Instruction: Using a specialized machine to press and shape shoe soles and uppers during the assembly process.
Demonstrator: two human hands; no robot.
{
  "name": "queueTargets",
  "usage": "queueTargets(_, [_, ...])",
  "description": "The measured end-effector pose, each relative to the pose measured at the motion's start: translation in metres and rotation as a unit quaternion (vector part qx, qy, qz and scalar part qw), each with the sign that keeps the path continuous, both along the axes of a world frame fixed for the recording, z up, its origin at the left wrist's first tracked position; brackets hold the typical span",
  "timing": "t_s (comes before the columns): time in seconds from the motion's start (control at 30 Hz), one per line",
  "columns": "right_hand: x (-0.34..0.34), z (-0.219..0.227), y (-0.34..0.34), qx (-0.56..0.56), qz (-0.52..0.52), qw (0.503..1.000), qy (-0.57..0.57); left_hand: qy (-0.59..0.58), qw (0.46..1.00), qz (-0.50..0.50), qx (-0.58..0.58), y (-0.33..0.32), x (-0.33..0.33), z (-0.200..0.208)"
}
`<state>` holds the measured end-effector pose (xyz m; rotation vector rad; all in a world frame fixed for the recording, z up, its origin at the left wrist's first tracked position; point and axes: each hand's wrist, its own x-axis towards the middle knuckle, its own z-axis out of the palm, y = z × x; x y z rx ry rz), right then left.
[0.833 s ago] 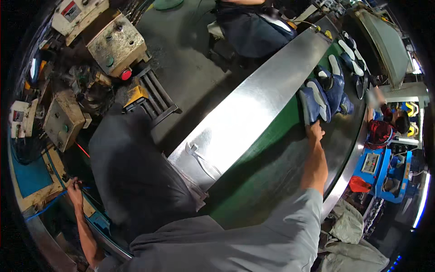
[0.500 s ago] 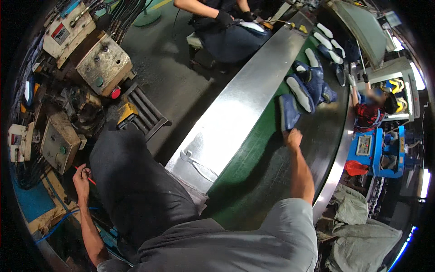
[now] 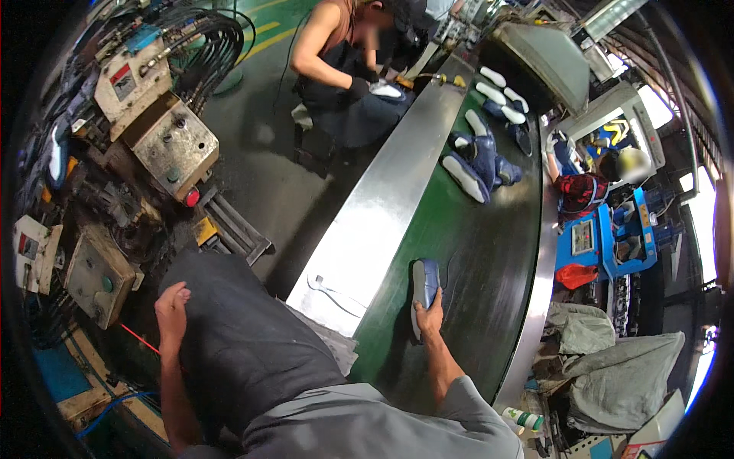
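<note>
My right hand (image 3: pixel 430 314) is closed round a navy shoe (image 3: pixel 426 287), held on its side above the dark green conveyor belt (image 3: pixel 388 306) with the pale sole edge toward the left. My left hand (image 3: pixel 173 306) is raised beside my dark-trousered leg, its fingers loosely curled and nothing visible in them. A thin red rod (image 3: pixel 140 338) runs just left of that wrist. Farther up the belt lies a cluster of navy shoes (image 3: pixel 483 159), several with pale soles turned up. On the bright metal ledge (image 3: pixel 367 222) rests a silver long-handled tool (image 3: pixel 336 297), partly lost in glare.
At left stand grimy machine control boxes (image 3: pixel 172 145) with a red button (image 3: pixel 191 197). A gloved co-worker (image 3: pixel 344 84) sits beyond the ledge, holding a shoe. Another person in red (image 3: pixel 581 195) works at the right near a blue machine (image 3: pixel 604 237). Grey covers (image 3: pixel 627 375) drape equipment.
My right hand has brought the navy shoe nearer, away from the cluster. My left hand has moved right, away from the red rod. The whole view has shifted.
</note>
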<state>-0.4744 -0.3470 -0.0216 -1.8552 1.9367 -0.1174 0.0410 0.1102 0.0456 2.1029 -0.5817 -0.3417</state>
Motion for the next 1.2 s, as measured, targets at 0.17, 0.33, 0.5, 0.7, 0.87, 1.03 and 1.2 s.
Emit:
queueTargets(0.17, [0.056, 0.032, 0.013, 0.060, -0.013, 0.923, -0.379, 0.133, 0.978, -0.042, -0.155, -0.086, -0.046, 0.039])
queueTargets(0.33, [0.206, 0.125, 0.082, 0.199, 0.118, 0.776, -0.587, 0.177, 0.928, -0.148, -0.294, -0.150, -0.077, 0.074])
queueTargets(0.5, [0.309, 0.148, 0.157, 0.342, 0.228, 0.682, -0.605, 0.030, 0.952, -0.027, -0.304, -0.172, -0.081, 0.079])
queueTargets(0.7, [0.349, 0.124, 0.225, 0.455, 0.276, 0.661, -0.528, -0.011, 0.959, 0.172, -0.226, -0.079, -0.083, 0.082])
queueTargets(0.87, [0.339, 0.107, 0.246, 0.543, 0.241, 0.649, -0.475, 0.029, 0.960, 0.180, -0.212, -0.021, -0.097, 0.037])
queueTargets(1.03, [0.312, 0.077, 0.242, 0.478, 0.362, 0.693, -0.401, -0.038, 0.954, 0.135, -0.265, -0.013, -0.067, 0.052])
queueTargets(1.2, [0.363, 0.165, 0.246, 0.186, 0.596, 0.719, -0.307, -0.090, 0.962, 0.150, -0.209, -0.016, -0.046, 0.065])
